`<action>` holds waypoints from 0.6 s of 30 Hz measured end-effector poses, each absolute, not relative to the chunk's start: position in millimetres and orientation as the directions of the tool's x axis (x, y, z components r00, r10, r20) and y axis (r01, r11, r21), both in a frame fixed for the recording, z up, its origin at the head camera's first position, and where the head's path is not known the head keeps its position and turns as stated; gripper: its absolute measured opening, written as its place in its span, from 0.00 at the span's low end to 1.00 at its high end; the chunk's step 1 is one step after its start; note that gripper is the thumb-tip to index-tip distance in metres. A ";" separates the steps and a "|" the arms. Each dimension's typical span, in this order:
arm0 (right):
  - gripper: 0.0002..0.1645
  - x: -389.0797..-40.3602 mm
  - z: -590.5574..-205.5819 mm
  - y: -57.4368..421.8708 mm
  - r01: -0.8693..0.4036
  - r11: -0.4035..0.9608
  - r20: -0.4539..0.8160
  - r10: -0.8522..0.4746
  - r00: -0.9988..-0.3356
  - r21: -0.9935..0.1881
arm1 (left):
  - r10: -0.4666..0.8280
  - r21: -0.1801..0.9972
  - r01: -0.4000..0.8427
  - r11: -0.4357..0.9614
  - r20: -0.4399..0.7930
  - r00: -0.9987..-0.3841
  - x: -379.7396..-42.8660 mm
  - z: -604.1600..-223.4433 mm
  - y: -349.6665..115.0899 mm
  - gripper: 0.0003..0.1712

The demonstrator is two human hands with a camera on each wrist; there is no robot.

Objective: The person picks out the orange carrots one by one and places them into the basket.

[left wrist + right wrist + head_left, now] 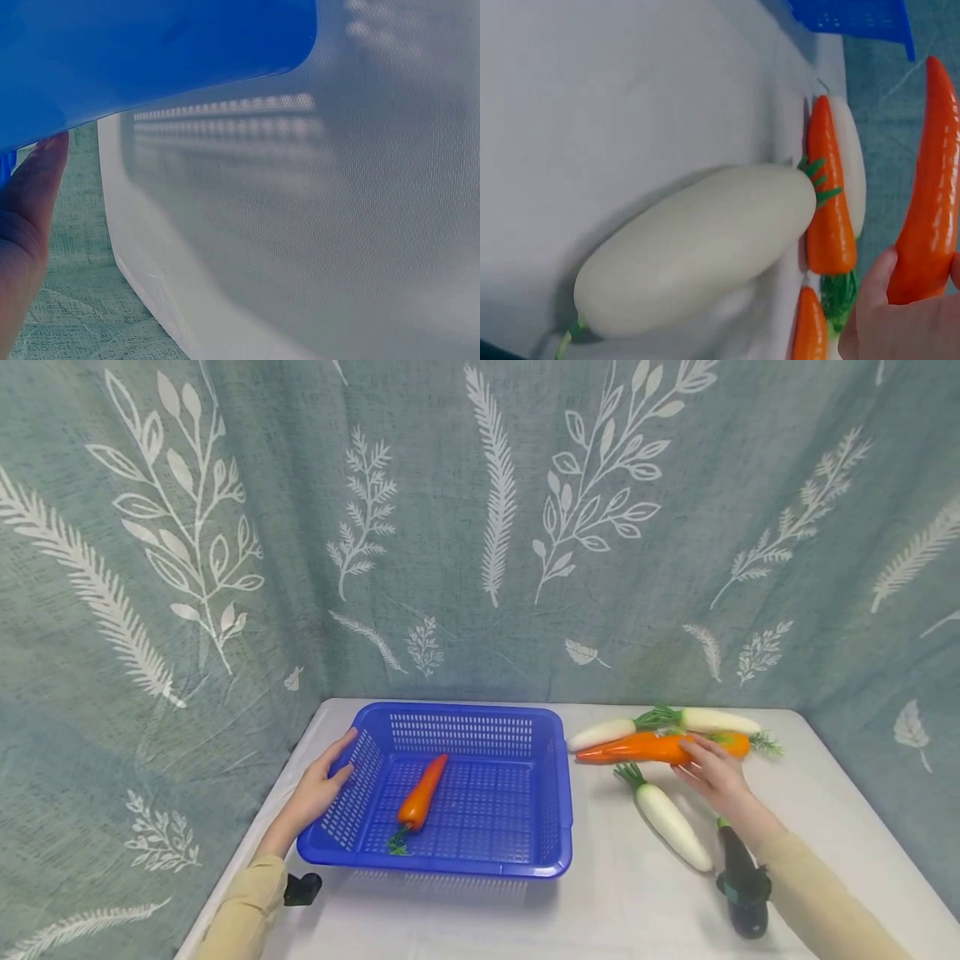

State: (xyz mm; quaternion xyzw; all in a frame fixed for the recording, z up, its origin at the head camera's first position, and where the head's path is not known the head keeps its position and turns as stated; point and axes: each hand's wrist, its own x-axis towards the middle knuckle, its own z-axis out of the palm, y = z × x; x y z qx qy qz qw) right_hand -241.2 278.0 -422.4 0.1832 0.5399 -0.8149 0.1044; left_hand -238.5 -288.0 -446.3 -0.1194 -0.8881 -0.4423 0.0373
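Observation:
A blue plastic basket stands on the table, with an orange carrot with a green top lying inside. My left hand grips the basket's left rim; in the left wrist view its thumb touches the basket's edge. At the right, my right hand holds another carrot by its thick end, raised above the table in the right wrist view. Below it lie more carrots and white radishes. Nearer me lies a white radish with a green tuft.
A dark eggplant lies beside the right forearm, partly covered by a dark wrist device. The white table ends at a green leaf-patterned curtain behind and along both sides.

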 end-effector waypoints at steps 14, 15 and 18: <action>0.45 -242.2 -412.3 247.1 0.377 -0.316 -0.397 0.001 -0.918 -0.871 | 0.176 0.780 0.253 0.573 0.184 -0.967 -241.5 -447.6 -286.1 0.30; 0.44 -242.4 -411.6 244.5 0.380 -0.315 -0.398 -0.005 -0.917 -0.870 | 0.175 0.779 0.252 0.574 0.184 -0.967 -241.6 -448.1 -286.3 0.30; 0.43 -243.1 -408.9 236.9 0.385 -0.323 -0.401 -0.020 -0.916 -0.864 | 0.173 0.781 0.246 0.574 0.178 -0.969 -240.9 -448.6 -286.5 0.30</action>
